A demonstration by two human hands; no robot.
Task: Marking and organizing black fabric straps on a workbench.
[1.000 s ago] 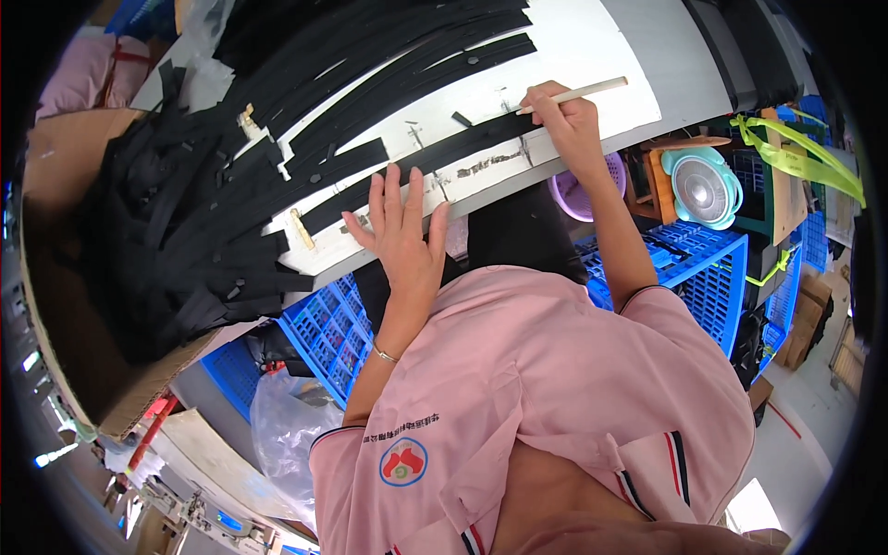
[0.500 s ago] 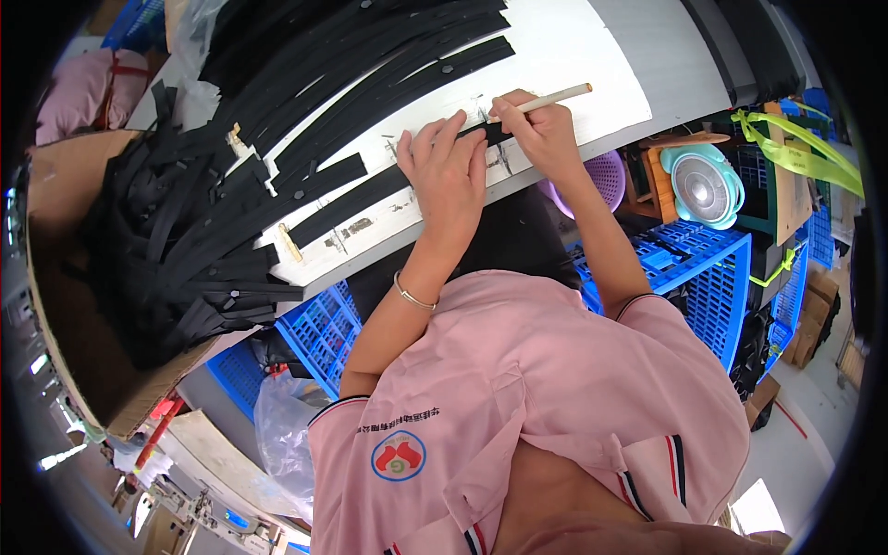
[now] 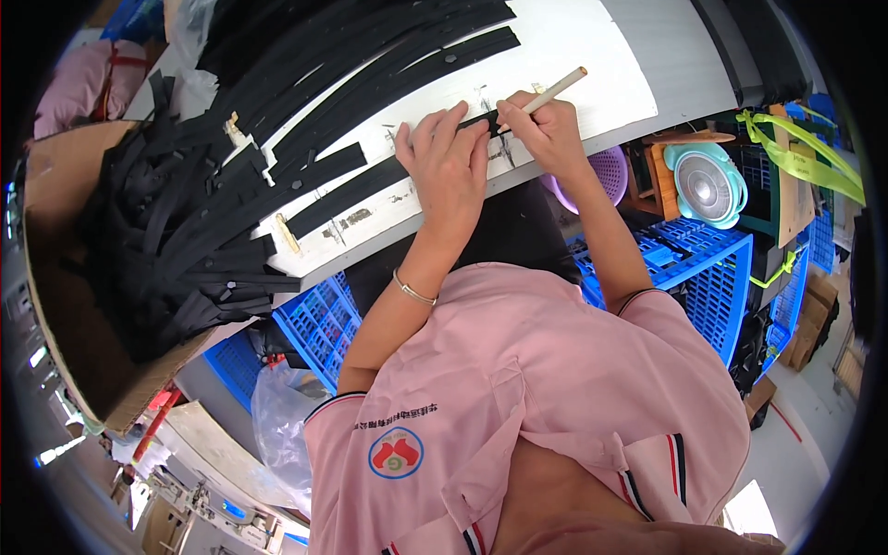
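Stretched along the near edge of a white board (image 3: 606, 88) is a black fabric strip (image 3: 342, 196). My left hand (image 3: 444, 171) lies over this strip, fingers spread and pressing it against the board. To its right, my right hand (image 3: 546, 137) is closed around a pale pencil (image 3: 561, 84), held slanting with its upper end to the right. The pencil's lower end is at the strip's right part, partly hidden by my fingers. Dark marks show on the board around the strip. More long black strips (image 3: 370, 69) are laid out beyond my hands.
At the left, a cardboard box (image 3: 51, 185) holds a tangled heap of black strips (image 3: 153, 213). Below the table's right side are a purple basket (image 3: 607, 178), a turquoise fan (image 3: 708, 187) and a blue crate (image 3: 717, 245). Another blue crate (image 3: 319, 328) stands below left.
My right hand has shifted slightly right along the strip, and the pencil now stands a little steeper. My left hand stays flat in nearly the same place.
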